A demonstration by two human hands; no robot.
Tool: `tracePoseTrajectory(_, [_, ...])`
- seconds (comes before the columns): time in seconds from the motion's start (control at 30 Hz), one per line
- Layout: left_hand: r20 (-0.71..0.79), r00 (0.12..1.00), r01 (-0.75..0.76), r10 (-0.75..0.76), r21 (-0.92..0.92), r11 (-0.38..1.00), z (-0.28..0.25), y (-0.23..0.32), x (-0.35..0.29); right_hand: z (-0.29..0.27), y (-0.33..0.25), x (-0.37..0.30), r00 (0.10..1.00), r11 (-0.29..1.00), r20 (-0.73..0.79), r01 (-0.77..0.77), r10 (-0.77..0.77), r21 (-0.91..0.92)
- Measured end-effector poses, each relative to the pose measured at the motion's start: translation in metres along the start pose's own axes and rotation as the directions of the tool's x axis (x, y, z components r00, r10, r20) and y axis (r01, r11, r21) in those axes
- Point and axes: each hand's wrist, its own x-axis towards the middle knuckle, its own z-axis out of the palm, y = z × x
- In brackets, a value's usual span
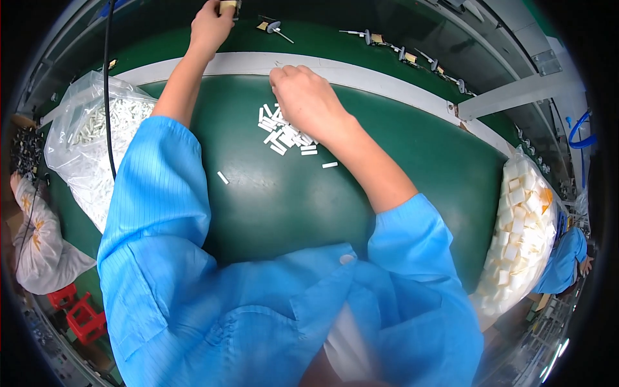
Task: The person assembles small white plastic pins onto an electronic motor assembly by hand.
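While both forearms stretch out from blue, finely striped work sleeves (pixel 161 193), the green padded bench top (pixel 290 200) fills the middle of the view, smooth and slightly shiny, edged at the back by a pale grey strip (pixel 245 62) with a darker green belt (pixel 322 35) beyond it. At the bench's left edge slumps a large clear plastic bag (pixel 84 148), crinkled and holding many small white pieces; at the right edge stands another clear bag (pixel 522 232) packed with bigger, blocky white and cream parts. The right hand (pixel 306 100) rests knuckles up over the loose pile of small white plastic pieces (pixel 284 132), fingers curled downward and close together at the pile's far side; whether they pinch a piece cannot be told from here. The pieces are short, flat, rectangular bits, lying in a tight scatter just under and beside the hand, with two strays (pixel 329 165) lying apart nearer the body. The left hand (pixel 211 26) reaches far forward onto the belt, fingers closed narrowly on a small tan and dark part (pixel 227 6) at the picture's top rim. Along the belt lie several small grey metal pin-like parts with tan tabs (pixel 277 27), spaced apart in a row.
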Motion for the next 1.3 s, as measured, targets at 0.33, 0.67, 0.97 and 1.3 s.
tracePoseTrajectory(0.33, [0.174,0.966,-0.088,0.193,-0.481,0.872,-0.084,0.038,-0.236,-0.007,0.065,-0.017,0.874,0.622,0.028,-0.368,0.485,0.691])
tracePoseTrajectory(0.67, [0.169,0.985,0.112,0.025,-0.749,0.653,0.007,0.056,-0.188,0.001,0.056,-0.017,0.878,0.634,0.007,-0.351,0.478,0.689])
tracePoseTrajectory(0.97, [0.494,0.870,0.452,0.006,-0.801,0.393,0.037,0.072,-0.078,-0.012,0.063,-0.012,0.867,0.312,0.109,-0.288,0.486,0.905])
tracePoseTrajectory(1.3, [0.578,0.816,0.575,-0.019,-0.814,-0.080,0.099,0.050,-0.055,-0.012,0.068,-0.012,0.856,0.382,0.162,-0.379,0.491,0.843])
